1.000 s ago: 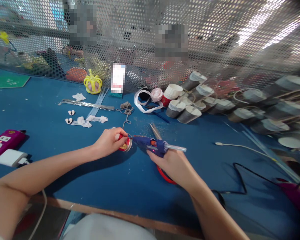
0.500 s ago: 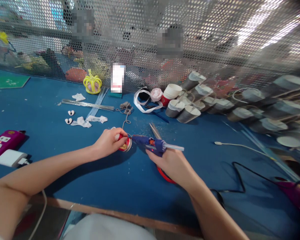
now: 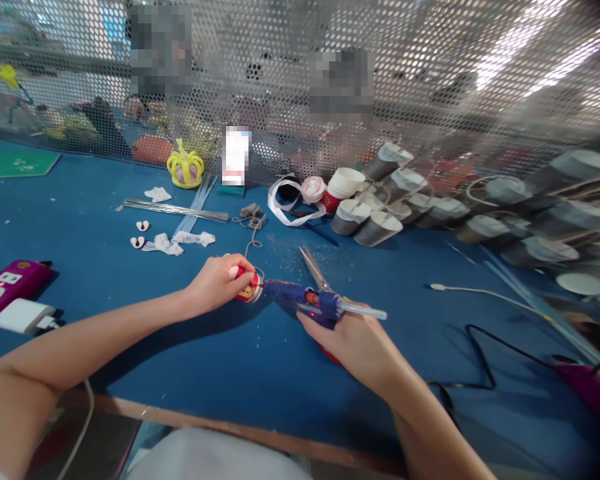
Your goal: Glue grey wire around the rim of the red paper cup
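Observation:
My left hand (image 3: pixel 223 280) is closed around a small red paper cup (image 3: pixel 250 288) with gold print and a pale rim, tilted on its side low over the blue table. A thin grey cord (image 3: pixel 254 243) runs to the cup from a small bundle behind it. In my right hand (image 3: pixel 357 340) is a blue hot glue gun (image 3: pixel 300 298), a clear glue stick (image 3: pixel 365 309) poking out of its back and a small red light showing. Its nozzle points left, right beside the cup's rim. Scissors (image 3: pixel 314 268) lie beneath the gun, their red handles mostly covered by my right hand.
Metal wires (image 3: pixel 175 210), white fabric scraps (image 3: pixel 167 244) and a yellow crown-shaped piece (image 3: pixel 185 170) lie back left. Several grey cups (image 3: pixel 377 229) are stacked back right before a perforated metal screen (image 3: pixel 280 87). A purple power strip (image 3: pixel 13 283) sits left; black cable (image 3: pixel 480 353) crosses the right.
The glue gun and my right hand have shifted right and slightly down, taking the nozzle from my left fingertips to the cup's rim. My left hand and the cup stay almost still.

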Motion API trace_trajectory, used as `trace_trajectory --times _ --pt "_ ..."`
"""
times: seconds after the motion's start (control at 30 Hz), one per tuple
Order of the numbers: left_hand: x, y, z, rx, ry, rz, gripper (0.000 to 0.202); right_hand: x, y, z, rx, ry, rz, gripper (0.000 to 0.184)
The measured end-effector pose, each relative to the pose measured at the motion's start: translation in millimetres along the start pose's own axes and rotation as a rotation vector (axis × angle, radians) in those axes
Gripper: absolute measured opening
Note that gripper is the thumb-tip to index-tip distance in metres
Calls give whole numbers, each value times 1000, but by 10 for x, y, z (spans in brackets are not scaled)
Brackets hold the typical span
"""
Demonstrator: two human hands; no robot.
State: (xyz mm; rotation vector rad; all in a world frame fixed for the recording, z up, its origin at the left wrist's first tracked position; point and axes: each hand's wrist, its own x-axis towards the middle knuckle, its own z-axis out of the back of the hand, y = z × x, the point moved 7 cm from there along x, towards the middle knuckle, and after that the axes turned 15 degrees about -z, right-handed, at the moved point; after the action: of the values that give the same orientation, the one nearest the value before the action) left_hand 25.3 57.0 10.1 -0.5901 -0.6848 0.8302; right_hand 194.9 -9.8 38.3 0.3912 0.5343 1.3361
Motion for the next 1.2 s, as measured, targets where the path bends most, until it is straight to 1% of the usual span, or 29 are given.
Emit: trace_trajectory --times 0.17,0.27,0.33,0.4,0.5,0.57,0.63,0.77,0.8,0.83,1.0,1.1,1.2 --pt "-4 13 1 -11 -3 17 15 -40 48 17 -2 -27 43 21" --pt "-3 24 0 -9 -3 25 16 -49 50 16 17 -11 32 20" --pt "1 31 0 -14 -2 28 16 -46 9 27 31 4 -20 20" --pt "5 39 5 -31 -8 32 17 -39 -66 53 70 35 -112 21" --pt "10 41 24 -87 -39 27 17 -25 -163 111 224 122 -218 23" --pt "9 33 46 -143 -81 13 18 8 -208 198 365 137 -221 26" --pt "5 16 74 -198 -131 -7 19 81 -302 329 487 78 -224 31" --pt "-8 -66 138 -259 -202 -78 19 327 -693 582 651 -139 -331 35" --pt "-11 -92 152 -261 -207 -96 19 401 -781 620 641 -174 -340 35" --pt "-14 -116 165 -257 -209 -112 19 480 -859 630 600 -180 -351 34" --pt "-44 -200 195 -256 -195 -161 18 778 -1199 584 409 -234 -471 28" --pt "-73 -237 181 -306 -182 -191 21 872 -1298 563 260 -287 -502 30" --pt "-103 -279 166 -312 -161 -220 28 913 -1305 586 100 -336 -482 35"
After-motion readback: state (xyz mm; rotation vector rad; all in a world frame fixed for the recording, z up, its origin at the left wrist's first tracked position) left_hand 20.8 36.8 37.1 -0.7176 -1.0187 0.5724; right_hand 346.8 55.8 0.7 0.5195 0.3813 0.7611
